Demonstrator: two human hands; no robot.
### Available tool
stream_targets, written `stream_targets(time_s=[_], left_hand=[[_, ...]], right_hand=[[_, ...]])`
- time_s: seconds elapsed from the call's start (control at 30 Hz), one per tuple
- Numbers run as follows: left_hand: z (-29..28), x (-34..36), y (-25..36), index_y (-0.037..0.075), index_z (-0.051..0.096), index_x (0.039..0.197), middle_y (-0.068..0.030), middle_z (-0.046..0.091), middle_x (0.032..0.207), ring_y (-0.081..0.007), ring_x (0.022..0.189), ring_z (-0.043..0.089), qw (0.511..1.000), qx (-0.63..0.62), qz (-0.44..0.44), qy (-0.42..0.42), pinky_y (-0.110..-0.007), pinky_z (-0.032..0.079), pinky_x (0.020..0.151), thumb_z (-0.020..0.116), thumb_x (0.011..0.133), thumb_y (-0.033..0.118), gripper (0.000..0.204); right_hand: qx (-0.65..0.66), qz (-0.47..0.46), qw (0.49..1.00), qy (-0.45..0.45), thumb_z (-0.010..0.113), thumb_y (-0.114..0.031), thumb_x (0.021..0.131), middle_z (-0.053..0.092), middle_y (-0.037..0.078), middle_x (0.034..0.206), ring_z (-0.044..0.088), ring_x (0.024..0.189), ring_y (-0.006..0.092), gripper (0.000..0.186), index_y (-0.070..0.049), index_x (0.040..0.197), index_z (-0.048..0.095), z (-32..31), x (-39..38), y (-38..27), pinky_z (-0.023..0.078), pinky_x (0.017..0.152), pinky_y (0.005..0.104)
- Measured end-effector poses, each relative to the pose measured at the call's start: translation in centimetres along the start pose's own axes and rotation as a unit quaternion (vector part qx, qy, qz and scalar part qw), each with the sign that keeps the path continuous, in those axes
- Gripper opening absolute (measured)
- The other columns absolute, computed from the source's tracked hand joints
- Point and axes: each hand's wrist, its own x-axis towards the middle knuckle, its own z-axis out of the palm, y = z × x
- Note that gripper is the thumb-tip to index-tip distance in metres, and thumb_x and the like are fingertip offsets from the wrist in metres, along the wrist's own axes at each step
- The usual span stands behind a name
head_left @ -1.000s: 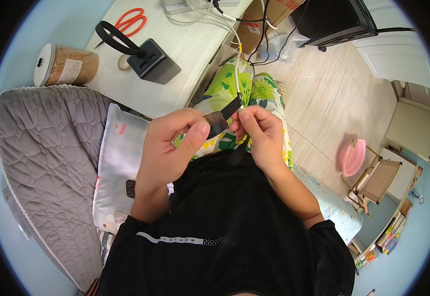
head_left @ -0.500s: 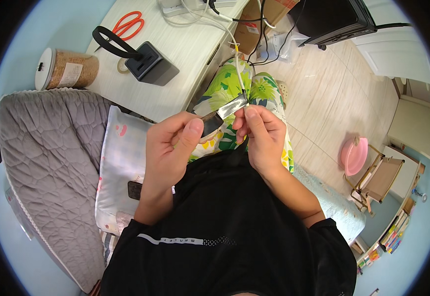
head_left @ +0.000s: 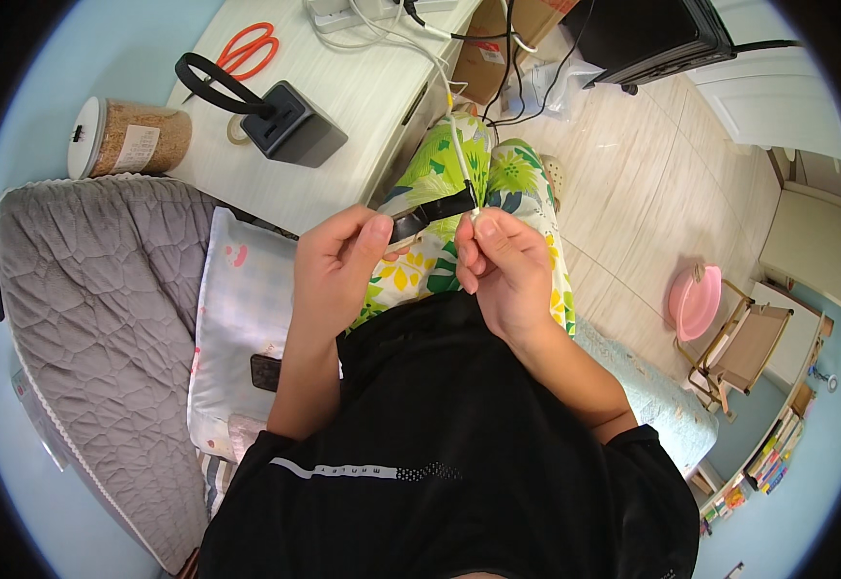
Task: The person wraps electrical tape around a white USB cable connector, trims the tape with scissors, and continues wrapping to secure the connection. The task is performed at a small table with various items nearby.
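Note:
My left hand (head_left: 332, 275) is closed on a roll of black tape (head_left: 407, 228), gripping it between thumb and fingers. From the roll a strip of black tape (head_left: 448, 206) stretches across to a white cable (head_left: 460, 150). My right hand (head_left: 512, 275) pinches the white cable just below the place where the strip meets it. The cable hangs down from the desk to my fingertips. Both hands are above my lap, over trousers with a green and yellow leaf print (head_left: 420, 275). My fingers partly hide the roll and the cable's end.
On the white desk (head_left: 363, 106) are red-handled scissors (head_left: 247, 53), a dark grey block with a strap (head_left: 300, 130), a filled jar (head_left: 140, 137) and a power strip (head_left: 382, 12). A phone (head_left: 265, 372) lies on the pillow (head_left: 247, 318) at left. A pink basin (head_left: 695, 303) stands at right.
The tape strip has turned from a shiny, light-reflecting face to a dark one, and it slants less. Both hands have shifted slightly; each keeps its hold.

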Motion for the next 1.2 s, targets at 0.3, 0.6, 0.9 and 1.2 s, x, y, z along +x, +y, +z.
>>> stream_targets(time_s=[0.3, 0.6, 0.9, 1.2], left_hand=[[1.9, 1.1, -1.7, -0.005, 0.061, 0.092, -0.011, 0.067, 0.083, -0.0121, 0.074, 0.061, 0.992, -0.123, -0.008, -0.012, -0.026, 0.048, 0.071, 0.046, 0.101, 0.021, 0.032], [2.7, 0.1, -3.3, -0.007, 0.055, 0.104, -0.0185, 0.065, 0.093, -0.0202, 0.082, 0.061, 0.957, -0.289, 0.008, -0.026, -0.033, 0.048, 0.079, 0.037, 0.103, 0.025, 0.036], [4.8, 0.9, -4.7, -0.003, 0.057, 0.099, -0.0062, 0.061, 0.09, -0.0108, 0.079, 0.056, 0.957, -0.289, 0.034, 0.008, -0.026, 0.046, 0.074, 0.039, 0.104, 0.024, 0.033], [5.9, 3.7, -5.9, -0.001, 0.057, 0.097, -0.002, 0.06, 0.088, -0.0084, 0.08, 0.053, 0.969, -0.242, 0.042, -0.035, -0.025, 0.045, 0.075, 0.04, 0.104, 0.028, 0.034]], right_hand=[[0.069, 0.053, 0.996, -0.03, 0.052, -0.025, 0.098, 0.049, 0.0, 0.066, 0.041, 0.057, 0.0079, 0.027, -0.001, 0.089, 0.061, -0.4, 0.3, -0.6, 0.037, 0.049, 0.0223], [0.077, 0.047, 0.994, -0.069, 0.049, -0.027, 0.099, 0.042, -0.002, 0.063, 0.038, 0.055, 0.0069, 0.027, -0.004, 0.087, 0.055, -1.0, 0.7, -0.8, 0.034, 0.048, 0.0212], [0.138, 0.112, 0.978, -0.11, 0.045, -0.028, 0.101, 0.037, -0.006, 0.059, 0.033, 0.05, 0.0049, 0.028, -0.005, 0.088, 0.053, -0.8, 0.6, -1.2, 0.029, 0.041, 0.0188], [0.184, 0.163, 0.959, -0.139, 0.04, -0.029, 0.103, 0.033, -0.007, 0.053, 0.031, 0.043, 0.0056, 0.03, -0.006, 0.085, 0.049, -1.5, 0.8, -1.7, 0.028, 0.038, 0.0197]])
